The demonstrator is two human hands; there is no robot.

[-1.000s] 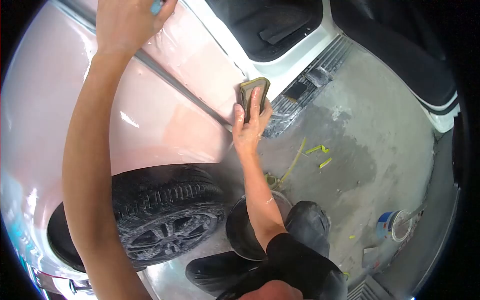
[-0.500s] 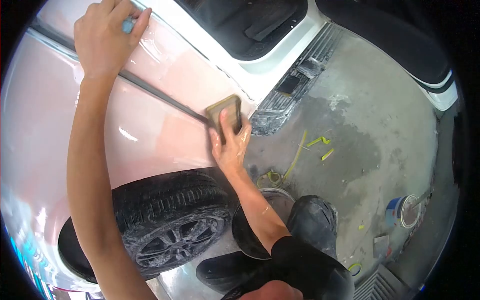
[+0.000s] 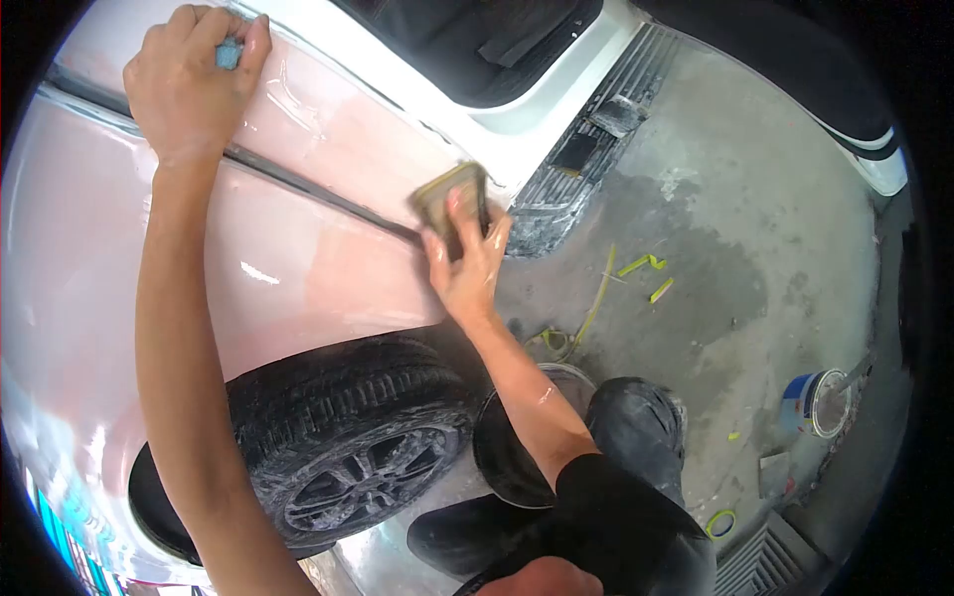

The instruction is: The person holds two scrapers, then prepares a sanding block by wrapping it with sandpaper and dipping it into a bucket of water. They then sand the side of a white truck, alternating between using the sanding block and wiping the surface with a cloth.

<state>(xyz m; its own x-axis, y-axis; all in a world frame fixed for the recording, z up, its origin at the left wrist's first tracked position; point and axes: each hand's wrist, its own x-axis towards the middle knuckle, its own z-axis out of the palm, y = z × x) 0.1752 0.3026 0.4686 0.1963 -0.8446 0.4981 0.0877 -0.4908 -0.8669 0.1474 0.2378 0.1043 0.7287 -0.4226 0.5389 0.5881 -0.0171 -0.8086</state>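
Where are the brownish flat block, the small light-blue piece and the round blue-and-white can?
Brownish flat block [image 3: 434, 198], head view: its broad face.
Small light-blue piece [image 3: 229, 54], head view: its exposed middle.
Round blue-and-white can [image 3: 798, 402], head view: its side wall.

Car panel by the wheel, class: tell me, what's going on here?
A person is working on a pink-and-white car panel with both hands. The right hand holds what looks like a sanding block at the panel, near the door opening. The left hand, higher up, holds a blue sponge. A black bucket stands beside the wheel, partly beneath the right forearm.
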